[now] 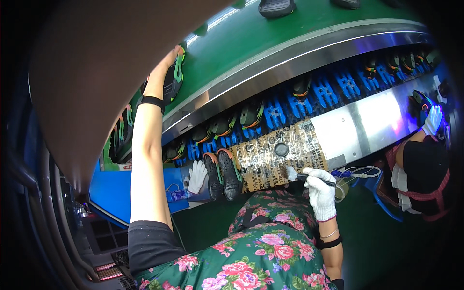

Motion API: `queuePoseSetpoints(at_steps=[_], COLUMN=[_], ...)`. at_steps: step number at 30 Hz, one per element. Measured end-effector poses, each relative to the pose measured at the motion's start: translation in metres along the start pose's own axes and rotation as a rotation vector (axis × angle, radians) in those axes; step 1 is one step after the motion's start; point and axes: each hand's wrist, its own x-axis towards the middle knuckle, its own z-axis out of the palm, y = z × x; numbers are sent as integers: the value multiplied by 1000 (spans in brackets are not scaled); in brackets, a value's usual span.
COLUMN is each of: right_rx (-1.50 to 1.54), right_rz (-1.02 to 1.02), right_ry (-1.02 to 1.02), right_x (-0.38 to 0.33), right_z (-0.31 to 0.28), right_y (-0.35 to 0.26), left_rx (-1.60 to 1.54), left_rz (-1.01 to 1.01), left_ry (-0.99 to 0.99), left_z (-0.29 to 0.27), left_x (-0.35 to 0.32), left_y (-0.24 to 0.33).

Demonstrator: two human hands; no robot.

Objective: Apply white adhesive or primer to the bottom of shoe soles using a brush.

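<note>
My left hand [169,59], bare, reaches far up to the green belt and is closed on a dark clog [174,83] with a green strap. Part of its fingers is hidden behind the clog and my own wrist. In a white knit glove, my right hand [320,192] grips a brush [293,174] with pale bristles, held low over the near edge of a tape-covered cardboard pad [263,157]. On the pad's left end lie two black clogs [230,178] side by side, with orange and green straps. A round dark disc [281,150] sits mid-pad.
Behind the pad runs a row of blue racks [325,92] carrying several clogs. A metal rail [290,65] borders the green belt [270,36]. A loose white glove [197,177] lies on the left. At the right, a co-worker's gloved hand [432,120] holds another clog.
</note>
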Motion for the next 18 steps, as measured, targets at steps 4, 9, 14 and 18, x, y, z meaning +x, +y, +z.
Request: queuePoseSetpoints(at_steps=[4,9,14,18], right_rx=[11,8,-32,-11], right_rz=[-3,13,8,33], right_ry=[43,64,59,20], right_x=[-5,-4,0,-4], right_z=[-11,-13,-9,-6], right_y=[3,-2,-5,-10], left_rx=[-111,122,270,48], left_rz=[-23,186,228,171], left_ry=[-51,127,54,110], left_z=[11,19,12,-38], left_x=[8,6,-5,8], left_y=[-12,-20,-7,70])
